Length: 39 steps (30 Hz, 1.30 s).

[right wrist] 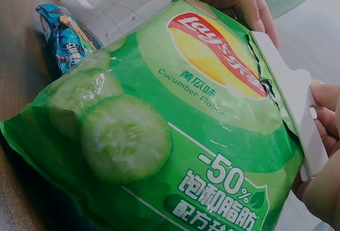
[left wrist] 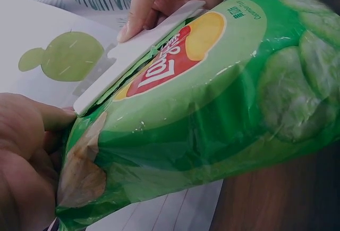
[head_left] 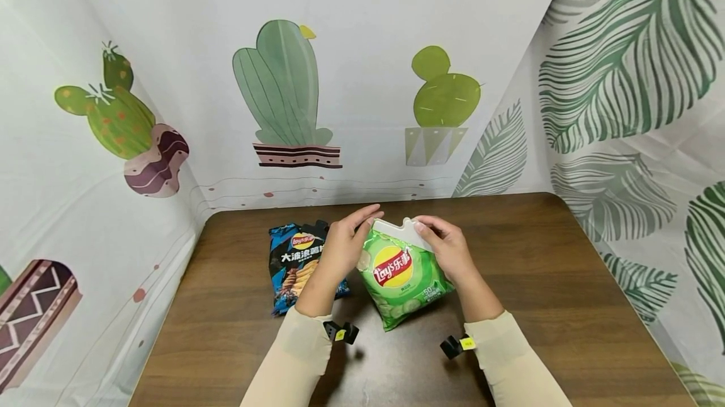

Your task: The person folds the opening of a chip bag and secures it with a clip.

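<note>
A green bag of cucumber-flavor potato chips (head_left: 404,297) is held up in front of me, tilted, its printed front facing me. Across its top edge lies a white bag clip (right wrist: 289,90), with a strip of torn foil showing beside it. My left hand (head_left: 342,246) grips the bag's upper left corner, thumb at that end of the clip. At the other end, my right hand (head_left: 447,246) pinches the clip between thumb and fingers. In the right wrist view, the right thumb presses near the clip's raised tab.
A blue and black chip bag (head_left: 294,262) lies on the brown table (head_left: 538,306) left of the green one, partly behind my left forearm. A black clip (head_left: 320,227) shows at its top. Behind the table hangs a white cloth (head_left: 368,92) printed with cacti and leaves.
</note>
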Each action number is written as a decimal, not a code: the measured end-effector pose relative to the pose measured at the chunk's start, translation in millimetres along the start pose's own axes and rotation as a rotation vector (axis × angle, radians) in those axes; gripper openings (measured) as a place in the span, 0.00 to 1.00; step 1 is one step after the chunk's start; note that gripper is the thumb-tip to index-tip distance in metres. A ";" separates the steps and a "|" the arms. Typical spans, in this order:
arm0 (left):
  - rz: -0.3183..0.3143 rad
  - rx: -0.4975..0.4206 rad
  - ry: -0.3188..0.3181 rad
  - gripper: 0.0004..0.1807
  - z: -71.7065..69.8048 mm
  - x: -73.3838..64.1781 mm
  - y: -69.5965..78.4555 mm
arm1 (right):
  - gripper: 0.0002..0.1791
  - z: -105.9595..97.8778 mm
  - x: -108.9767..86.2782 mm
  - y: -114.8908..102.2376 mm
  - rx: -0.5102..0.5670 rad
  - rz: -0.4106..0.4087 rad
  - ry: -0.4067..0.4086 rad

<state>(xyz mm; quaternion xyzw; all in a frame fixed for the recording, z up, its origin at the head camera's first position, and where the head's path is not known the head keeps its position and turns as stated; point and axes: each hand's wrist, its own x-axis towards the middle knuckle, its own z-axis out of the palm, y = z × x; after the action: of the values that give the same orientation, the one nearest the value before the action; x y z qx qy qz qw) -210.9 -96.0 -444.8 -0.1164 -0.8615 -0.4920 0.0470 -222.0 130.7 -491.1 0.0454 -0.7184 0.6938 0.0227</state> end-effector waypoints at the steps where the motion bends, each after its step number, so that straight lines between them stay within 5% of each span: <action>1: 0.000 0.001 -0.001 0.18 -0.1 -0.1 0.2 | 0.18 0.4 -0.1 -0.1 -0.002 0.001 -0.001; 22: -0.019 -0.022 0.002 0.17 -1.1 0.0 0.6 | 0.20 0.9 -1.5 2.1 0.024 0.041 -0.026; 39: -0.034 -0.113 0.189 0.19 -3.7 3.0 -6.7 | 0.21 -0.1 -1.4 8.1 0.057 0.088 0.047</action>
<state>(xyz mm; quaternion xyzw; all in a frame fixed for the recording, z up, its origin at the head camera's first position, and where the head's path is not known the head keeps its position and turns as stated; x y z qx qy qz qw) -215.5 -102.0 -447.9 -0.0575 -0.8259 -0.5494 0.1131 -221.3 131.2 -499.3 -0.0019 -0.6989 0.7152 0.0080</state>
